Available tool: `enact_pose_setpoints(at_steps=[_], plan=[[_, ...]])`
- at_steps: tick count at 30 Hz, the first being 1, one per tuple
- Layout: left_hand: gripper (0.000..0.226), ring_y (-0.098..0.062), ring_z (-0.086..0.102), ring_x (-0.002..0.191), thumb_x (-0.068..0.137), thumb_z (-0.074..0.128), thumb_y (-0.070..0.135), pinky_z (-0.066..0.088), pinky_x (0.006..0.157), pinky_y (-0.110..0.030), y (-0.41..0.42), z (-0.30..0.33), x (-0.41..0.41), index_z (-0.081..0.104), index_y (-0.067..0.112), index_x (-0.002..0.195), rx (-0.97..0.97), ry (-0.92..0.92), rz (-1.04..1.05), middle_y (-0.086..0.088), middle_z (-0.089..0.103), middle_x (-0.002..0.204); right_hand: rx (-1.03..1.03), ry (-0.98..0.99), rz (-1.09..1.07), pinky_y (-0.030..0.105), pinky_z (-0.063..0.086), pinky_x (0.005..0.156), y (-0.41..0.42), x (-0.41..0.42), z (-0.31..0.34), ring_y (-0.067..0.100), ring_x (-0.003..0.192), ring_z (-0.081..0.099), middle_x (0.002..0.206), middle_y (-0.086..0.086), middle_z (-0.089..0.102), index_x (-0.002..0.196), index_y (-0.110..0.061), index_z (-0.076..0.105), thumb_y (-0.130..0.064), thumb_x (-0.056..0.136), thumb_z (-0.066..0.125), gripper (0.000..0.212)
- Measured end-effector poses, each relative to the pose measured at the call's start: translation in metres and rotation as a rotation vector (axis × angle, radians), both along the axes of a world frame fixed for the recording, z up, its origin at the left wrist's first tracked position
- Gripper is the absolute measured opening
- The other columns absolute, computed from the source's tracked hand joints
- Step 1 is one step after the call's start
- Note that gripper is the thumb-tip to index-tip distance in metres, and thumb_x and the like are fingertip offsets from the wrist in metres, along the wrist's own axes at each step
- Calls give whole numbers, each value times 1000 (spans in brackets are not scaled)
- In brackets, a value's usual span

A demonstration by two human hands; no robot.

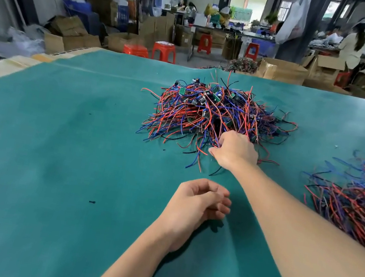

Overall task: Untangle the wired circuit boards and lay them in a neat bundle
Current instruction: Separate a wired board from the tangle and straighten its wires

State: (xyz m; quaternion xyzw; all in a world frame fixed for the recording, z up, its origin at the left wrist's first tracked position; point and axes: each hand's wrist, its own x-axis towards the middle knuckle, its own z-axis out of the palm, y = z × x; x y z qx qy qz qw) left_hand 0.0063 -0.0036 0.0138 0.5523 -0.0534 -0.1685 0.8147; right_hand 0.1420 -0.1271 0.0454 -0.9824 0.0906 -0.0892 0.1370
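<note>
A tangled heap of small circuit boards with red, blue and black wires [207, 111] lies on the green table cover [55, 141], at the middle far side. My right hand [235, 150] reaches into the heap's near edge, its fingers curled down among the wires; the fingertips are hidden. My left hand [200, 201] rests on the cover nearer to me, fingers loosely curled, holding nothing. A second mass of the same wired boards [357, 201], lying more lengthwise, sits at the right edge beside my right forearm.
The table's far edge runs in front of red stools [164, 52] and cardboard boxes [282, 70]. A small black scrap [92, 202] lies on the cover at the left. People work at benches far behind.
</note>
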Motion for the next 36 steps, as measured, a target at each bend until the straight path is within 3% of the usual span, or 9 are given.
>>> enact_pose_setpoints(at_steps=[6,9,13,19,22,25,29,32,36], plan=[[12,-19,59,68,93,54,-7,52,66,-24,1,1,1,64,0,93,-36,23,22,-14,63,82,127,-11,-63,34,49,76,-11,-10,1,35,91,61,98,13,66,92,-16,73,-24,86,72,10],[12,-18,59,66,91,55,-10,53,63,-24,1,4,0,61,1,95,-68,29,37,-16,60,86,191,15,-4,38,55,78,-30,-30,3,34,84,63,80,13,68,80,-5,70,-25,84,73,21],[14,-21,66,72,95,54,-6,56,63,-26,-1,4,0,55,0,107,-88,54,108,-18,57,98,504,45,52,29,32,53,-51,-73,7,18,53,43,48,-5,50,67,-8,65,-23,84,78,27],[17,-21,64,75,99,56,10,56,68,-25,-3,3,-2,61,-1,112,-41,-18,-5,-19,65,98,870,-1,117,19,31,44,-52,-144,3,9,47,42,52,-10,48,70,-14,66,-21,81,80,20],[21,-18,59,76,98,58,15,52,73,-24,-4,1,-6,68,-3,103,70,-108,-61,-15,65,89,608,-173,194,19,33,57,-40,-168,-15,5,57,47,62,-8,57,70,-16,67,-33,74,77,20],[20,-21,55,81,96,60,8,50,77,-29,-3,2,-6,68,-8,105,109,-129,-20,-17,63,89,403,-352,238,16,33,58,-33,-172,-26,10,64,48,66,-3,48,66,-16,62,-32,75,71,20],[22,-25,57,83,95,58,0,53,70,-25,-3,3,-4,60,-11,115,40,-76,44,-19,65,93,502,-360,156,31,45,67,-38,-168,-29,12,69,57,73,-1,60,65,-20,68,-25,75,86,21],[24,-17,56,73,97,55,0,52,65,-23,-2,4,-3,58,-13,117,-17,-55,85,-14,60,88,529,-387,144,17,38,65,-42,-169,-25,6,69,55,76,-4,60,63,-24,72,-27,74,87,20],[27,-17,60,76,97,50,8,48,70,-28,4,5,2,66,-2,116,-60,5,63,-13,65,91,600,-268,265,16,32,57,-45,-173,-15,7,56,45,58,-5,54,53,-21,67,-45,76,80,36]])
